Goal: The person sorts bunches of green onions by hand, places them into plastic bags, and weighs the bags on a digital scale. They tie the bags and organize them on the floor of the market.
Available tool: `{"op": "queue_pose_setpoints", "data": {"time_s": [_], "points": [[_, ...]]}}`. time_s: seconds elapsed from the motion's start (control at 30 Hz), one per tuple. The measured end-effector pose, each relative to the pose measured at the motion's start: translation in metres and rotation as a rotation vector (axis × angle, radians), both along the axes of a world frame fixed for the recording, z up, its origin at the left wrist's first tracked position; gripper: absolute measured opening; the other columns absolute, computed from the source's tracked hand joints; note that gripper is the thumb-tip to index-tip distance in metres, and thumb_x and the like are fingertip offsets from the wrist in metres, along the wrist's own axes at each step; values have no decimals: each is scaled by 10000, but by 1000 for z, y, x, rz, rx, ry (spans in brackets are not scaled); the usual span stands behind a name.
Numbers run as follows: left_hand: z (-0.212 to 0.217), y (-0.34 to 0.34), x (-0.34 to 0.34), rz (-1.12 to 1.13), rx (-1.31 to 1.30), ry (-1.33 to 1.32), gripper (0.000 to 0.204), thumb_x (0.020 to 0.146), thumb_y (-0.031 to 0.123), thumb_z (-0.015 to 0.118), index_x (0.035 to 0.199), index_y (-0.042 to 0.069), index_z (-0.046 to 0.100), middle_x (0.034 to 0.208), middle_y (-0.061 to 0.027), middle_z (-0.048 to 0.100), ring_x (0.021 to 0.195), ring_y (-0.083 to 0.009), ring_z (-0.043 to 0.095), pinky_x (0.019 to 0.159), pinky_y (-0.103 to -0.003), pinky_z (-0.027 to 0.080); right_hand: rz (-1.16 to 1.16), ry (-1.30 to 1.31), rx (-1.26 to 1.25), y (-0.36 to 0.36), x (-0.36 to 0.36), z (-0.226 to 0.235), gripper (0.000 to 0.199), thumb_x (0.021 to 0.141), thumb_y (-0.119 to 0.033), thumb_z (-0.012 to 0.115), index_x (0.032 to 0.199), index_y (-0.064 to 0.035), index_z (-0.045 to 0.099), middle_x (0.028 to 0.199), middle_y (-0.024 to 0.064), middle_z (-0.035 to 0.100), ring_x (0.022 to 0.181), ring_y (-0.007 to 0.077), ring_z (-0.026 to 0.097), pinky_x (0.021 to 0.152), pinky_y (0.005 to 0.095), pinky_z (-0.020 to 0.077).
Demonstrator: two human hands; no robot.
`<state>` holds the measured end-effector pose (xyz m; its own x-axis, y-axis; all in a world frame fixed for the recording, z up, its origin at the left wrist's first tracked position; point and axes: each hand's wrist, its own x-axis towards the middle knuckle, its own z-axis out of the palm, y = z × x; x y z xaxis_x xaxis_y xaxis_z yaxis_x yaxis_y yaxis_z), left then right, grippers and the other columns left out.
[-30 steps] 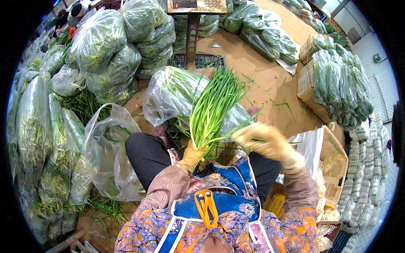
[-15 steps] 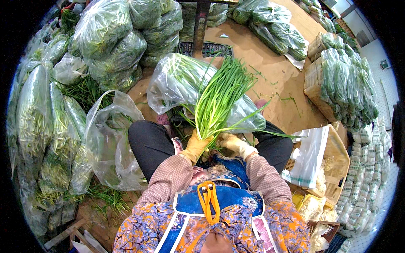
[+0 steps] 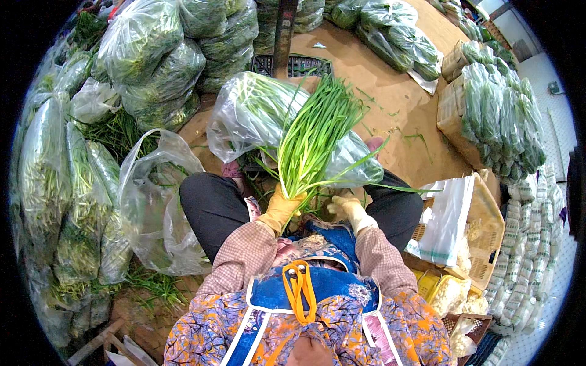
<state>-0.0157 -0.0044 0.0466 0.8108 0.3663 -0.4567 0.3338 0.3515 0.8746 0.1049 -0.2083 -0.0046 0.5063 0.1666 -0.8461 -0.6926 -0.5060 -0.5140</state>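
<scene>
the right hand [image 3: 348,208] has eased back from the bunch [image 3: 318,134], fingers loosely parted; the left hand [image 3: 281,208] grips its base. the bunch overlaps a bag [image 3: 241,113]; beyond the bag, brown floor [image 3: 390,94] and a crate [image 3: 305,63]; left of it, sacks [image 3: 143,49].

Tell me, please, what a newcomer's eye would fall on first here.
Probably the bright green bunch of stalks at the picture's centre, held in the yellow-gloved left grip. Next might come the bulging clear bags of greens piled at the upper left, then the wrapped greens stacked at the upper right.
</scene>
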Motion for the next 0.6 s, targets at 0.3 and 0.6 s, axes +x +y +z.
{"op": "queue_pose_setpoints", "data": {"time_s": [0.3,0.6], "points": [[-12,4,-14,-80,-96,-319,620,703,98,733,1247,85,435,1150,-55,543,1037,-181,522,894,-314,431,365,215,868,56,-45,72,543,826,-224,600,1287,-39,380,1273,131,446,1165,238,440,951,323,366],[-17,17,1,29,-317,-181,498,812,412,614,1140,48,520,1022,-86,623,891,-215,602,765,-332,491,-260,104,878,83,-45,45,344,884,-252,529,1161,-52,483,1106,66,563,997,226,535,884,397,420]]}}
